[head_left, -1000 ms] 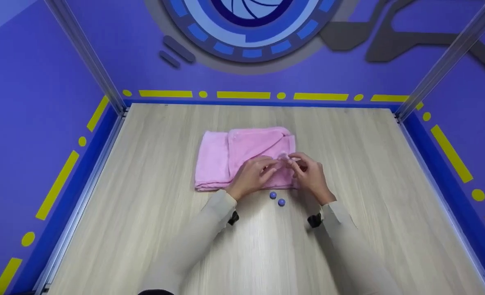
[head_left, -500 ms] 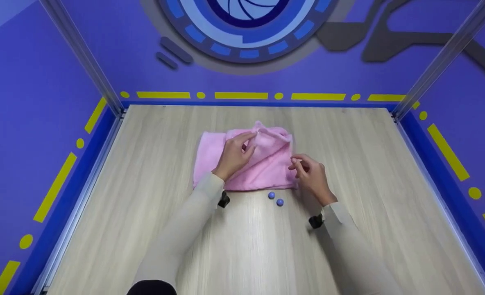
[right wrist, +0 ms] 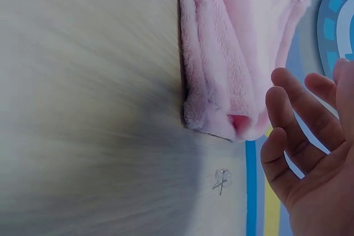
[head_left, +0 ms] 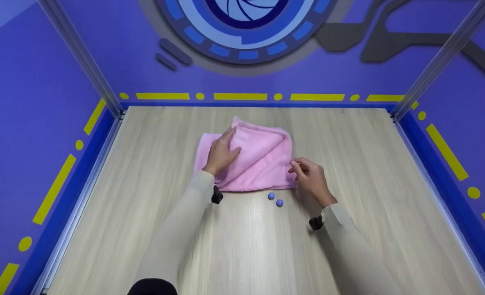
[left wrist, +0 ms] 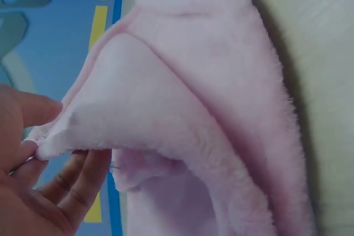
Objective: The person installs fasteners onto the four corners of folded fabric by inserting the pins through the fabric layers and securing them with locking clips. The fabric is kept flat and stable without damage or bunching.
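Left hand pinches pink cloth by a corner; right hand loosely spread near 2 blue balls

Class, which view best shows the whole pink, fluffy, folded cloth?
The head view: the pink, fluffy, folded cloth sits wholly inside the frame, partly covered by the left hand. The left wrist view shows its raised flap close up; the right wrist view, one layered end; both cut it off.
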Demonstrator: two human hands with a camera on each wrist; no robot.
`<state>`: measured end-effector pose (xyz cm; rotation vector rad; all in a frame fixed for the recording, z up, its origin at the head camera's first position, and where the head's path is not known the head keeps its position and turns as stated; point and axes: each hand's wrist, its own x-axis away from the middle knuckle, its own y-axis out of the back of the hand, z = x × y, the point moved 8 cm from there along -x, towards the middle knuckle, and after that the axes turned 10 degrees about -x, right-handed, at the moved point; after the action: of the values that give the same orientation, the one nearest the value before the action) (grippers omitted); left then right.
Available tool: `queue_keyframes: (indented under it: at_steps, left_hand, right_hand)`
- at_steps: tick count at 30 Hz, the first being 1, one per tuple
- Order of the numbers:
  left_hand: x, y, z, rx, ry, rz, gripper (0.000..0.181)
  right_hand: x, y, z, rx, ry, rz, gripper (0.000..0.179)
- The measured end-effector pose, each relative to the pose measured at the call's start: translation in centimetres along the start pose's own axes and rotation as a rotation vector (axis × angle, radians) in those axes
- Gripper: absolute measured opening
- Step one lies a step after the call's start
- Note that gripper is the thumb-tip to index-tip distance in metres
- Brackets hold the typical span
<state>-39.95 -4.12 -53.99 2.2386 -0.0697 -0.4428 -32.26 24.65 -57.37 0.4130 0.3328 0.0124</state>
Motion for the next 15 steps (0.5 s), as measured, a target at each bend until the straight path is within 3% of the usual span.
queue_keyframes:
  at_steps: [10,15]
  left_hand:
    - [-0.3,-2.0,3.2,0.059,0.100,0.140,0.077]
    - [-0.2,-2.5,3.9,0.068,0.111,0.181,0.077]
  right_hand:
    - [0.3,0.2,-0.5,0.013,-0.026,0.008,0.034]
    - [0.6,0.3,-0.9,0.017,-0.062,0.010,0.033]
